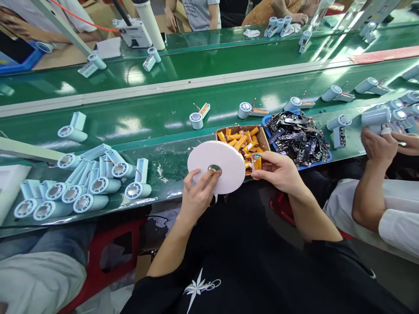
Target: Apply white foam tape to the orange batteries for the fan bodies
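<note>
A wide, flat white tape roll (229,163) is upright in front of me, and my left hand (198,194) is closed on it, fingertips at its centre hole. Between the thumb and fingers of my right hand (283,172) is an orange battery pack (257,163) with thin wires at its top. The battery pack is just right of the roll's edge. Behind both hands, a cardboard box (263,140) holds many loose orange battery packs (240,143), and the roll hides part of it.
Right of the box, a blue tray (327,161) is heaped with black circuit boards (299,137). Light-blue housings (104,185) cluster at left; others (196,120) lie along the green conveyor belt (147,113). A co-worker's hands (379,146) hold a housing at right.
</note>
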`<state>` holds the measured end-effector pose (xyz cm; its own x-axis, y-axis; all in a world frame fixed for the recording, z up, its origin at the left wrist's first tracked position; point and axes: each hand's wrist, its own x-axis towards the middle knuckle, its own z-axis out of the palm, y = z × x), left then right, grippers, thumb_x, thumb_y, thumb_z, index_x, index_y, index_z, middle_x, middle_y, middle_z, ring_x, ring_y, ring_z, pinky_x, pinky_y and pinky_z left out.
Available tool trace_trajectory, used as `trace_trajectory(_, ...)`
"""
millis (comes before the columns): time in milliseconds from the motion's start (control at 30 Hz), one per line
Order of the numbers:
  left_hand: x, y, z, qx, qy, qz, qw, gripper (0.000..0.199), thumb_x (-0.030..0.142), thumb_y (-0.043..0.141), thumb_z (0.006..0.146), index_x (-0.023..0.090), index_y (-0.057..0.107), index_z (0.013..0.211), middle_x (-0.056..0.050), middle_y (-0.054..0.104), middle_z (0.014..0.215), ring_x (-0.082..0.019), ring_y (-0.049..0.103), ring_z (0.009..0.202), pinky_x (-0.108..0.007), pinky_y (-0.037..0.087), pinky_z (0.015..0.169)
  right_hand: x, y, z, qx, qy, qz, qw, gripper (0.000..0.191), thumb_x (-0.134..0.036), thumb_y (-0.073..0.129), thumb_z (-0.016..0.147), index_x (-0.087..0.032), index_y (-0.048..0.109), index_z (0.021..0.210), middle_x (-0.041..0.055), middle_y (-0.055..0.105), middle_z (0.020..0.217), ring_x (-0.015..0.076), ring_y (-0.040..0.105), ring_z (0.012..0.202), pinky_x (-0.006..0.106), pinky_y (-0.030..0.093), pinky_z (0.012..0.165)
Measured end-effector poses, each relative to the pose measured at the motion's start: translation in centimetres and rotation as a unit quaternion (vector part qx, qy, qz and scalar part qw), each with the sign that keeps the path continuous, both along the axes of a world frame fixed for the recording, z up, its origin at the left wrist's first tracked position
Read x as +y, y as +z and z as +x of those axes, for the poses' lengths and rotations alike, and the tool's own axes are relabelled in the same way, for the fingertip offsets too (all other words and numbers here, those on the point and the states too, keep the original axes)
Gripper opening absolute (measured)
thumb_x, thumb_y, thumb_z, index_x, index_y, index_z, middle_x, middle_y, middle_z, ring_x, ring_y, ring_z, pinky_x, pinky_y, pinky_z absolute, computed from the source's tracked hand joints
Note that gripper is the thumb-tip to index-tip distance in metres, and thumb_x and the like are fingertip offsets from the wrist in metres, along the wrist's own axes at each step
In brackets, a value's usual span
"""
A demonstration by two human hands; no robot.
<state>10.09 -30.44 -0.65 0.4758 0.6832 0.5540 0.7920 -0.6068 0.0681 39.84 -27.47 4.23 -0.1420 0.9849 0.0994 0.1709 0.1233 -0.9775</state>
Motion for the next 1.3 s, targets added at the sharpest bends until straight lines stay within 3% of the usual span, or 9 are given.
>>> trace_trajectory(233, 0.1, 0.4, 0.0, 0.041, -0.01, 0.032, 0.999, 0.052, 0.008, 0.067, 0.092, 0.028, 0.069, 0.14, -0.002, 0.074, 0.132, -0.029, 0.043, 0.126, -0.043, 0.043, 0.113, 0.9, 0.9, 0.6, -0.135, 0.073, 0.036, 0.987, 0.04, -0.057, 0.083, 0.086, -0.019, 0.074, 0.086, 0.0013, 0.061, 0.081, 0.0166, 0.055, 0.075, 0.027, 0.047, 0.064)
trace_trajectory(533, 0.6, 3.7, 0.0, 0.067, -0.051, 0.067, 0.994, 0.054, 0.013, 0.072, 0.095, 0.034, 0.065, 0.144, 0.003, 0.074, 0.13, -0.025, 0.04, 0.108, -0.044, 0.045, 0.119, 0.7, 3.4, 2.4, -0.126, 0.179, -0.116, 0.969, 0.04, -0.053, 0.081, 0.086, -0.018, 0.065, 0.076, -0.001, 0.065, 0.072, 0.0152, 0.062, 0.068, 0.024, 0.047, 0.059)
trace_trajectory(633, 0.5, 4.6, 0.6, 0.089, -0.053, 0.078, 0.992, 0.055, 0.015, 0.072, 0.095, 0.033, 0.063, 0.146, 0.003, 0.073, 0.132, -0.025, 0.04, 0.109, -0.047, 0.042, 0.124, 0.5, 3.0, 2.6, -0.095, 0.132, -0.125, 0.979, 0.039, -0.054, 0.087, 0.08, -0.018, 0.072, 0.082, 0.0004, 0.07, 0.077, 0.0185, 0.068, 0.074, 0.027, 0.055, 0.067)
trace_trajectory(767, 0.2, 4.2, 2.2, 0.065, -0.025, 0.105, 0.992, 0.055, 0.015, 0.072, 0.095, 0.033, 0.063, 0.146, 0.001, 0.075, 0.125, -0.025, 0.044, 0.105, -0.057, 0.026, 0.131, 0.2, -0.5, 0.6, 0.073, -0.031, -0.06, 0.995, 0.057, -0.056, 0.098, 0.065, -0.022, 0.076, 0.105, 0.0046, 0.077, 0.096, 0.026, 0.075, 0.091, 0.04, 0.065, 0.085)
trace_trajectory(867, -0.2, 3.3, 3.8, 0.016, 0.015, 0.108, 0.994, 0.056, 0.015, 0.072, 0.095, 0.037, 0.063, 0.146, 0.002, 0.077, 0.12, -0.025, 0.048, 0.104, -0.059, 0.014, 0.132, -0.1, -3.5, -2.0, 0.186, -0.197, 0.065, 0.96, 0.052, -0.058, 0.097, 0.067, -0.027, 0.071, 0.1, 0.0014, 0.076, 0.094, 0.0217, 0.076, 0.087, 0.034, 0.065, 0.081)
trace_trajectory(967, -0.5, 2.6, 4.7, -0.009, 0.035, 0.096, 0.995, 0.057, 0.015, 0.073, 0.094, 0.037, 0.063, 0.145, 0.004, 0.078, 0.117, -0.024, 0.048, 0.108, -0.051, 0.008, 0.131, -0.7, -4.7, -3.4, 0.261, -0.269, 0.119, 0.919, 0.05, -0.059, 0.094, 0.071, -0.032, 0.068, 0.104, -0.0015, 0.077, 0.096, 0.0187, 0.076, 0.086, 0.03, 0.065, 0.081)
trace_trajectory(1100, -0.4, 2.7, 4.2, 0.003, 0.008, 0.082, 0.997, 0.057, 0.017, 0.073, 0.095, 0.038, 0.062, 0.147, 0.006, 0.078, 0.117, -0.023, 0.048, 0.106, -0.043, 0.014, 0.128, -0.9, -3.3, -0.8, 0.214, -0.164, 0.011, 0.963, 0.067, -0.064, 0.096, 0.064, -0.027, 0.076, 0.116, 0.0063, 0.08, 0.101, 0.0264, 0.078, 0.089, 0.037, 0.067, 0.078)
trace_trajectory(1200, -0.2, 3.0, 3.3, 0.025, -0.024, 0.071, 0.997, 0.057, 0.02, 0.073, 0.097, 0.042, 0.06, 0.147, 0.007, 0.077, 0.122, -0.021, 0.05, 0.105, -0.041, 0.019, 0.123, -0.4, -1.3, 2.6, 0.123, -0.052, -0.069, 0.989, 0.06, -0.055, 0.1, 0.063, -0.02, 0.081, 0.109, 0.0054, 0.08, 0.09, 0.0251, 0.077, 0.078, 0.036, 0.067, 0.072)
trace_trajectory(1300, -0.1, 3.2, 3.4, 0.027, -0.046, 0.059, 0.997, 0.059, 0.02, 0.073, 0.097, 0.046, 0.058, 0.148, 0.007, 0.076, 0.123, -0.019, 0.052, 0.102, -0.038, 0.025, 0.115, 0.2, 0.1, 3.8, 0.065, -0.025, -0.096, 0.993, 0.054, -0.044, 0.101, 0.065, -0.018, 0.082, 0.108, 0.003, 0.079, 0.083, 0.0237, 0.077, 0.074, 0.036, 0.068, 0.071)
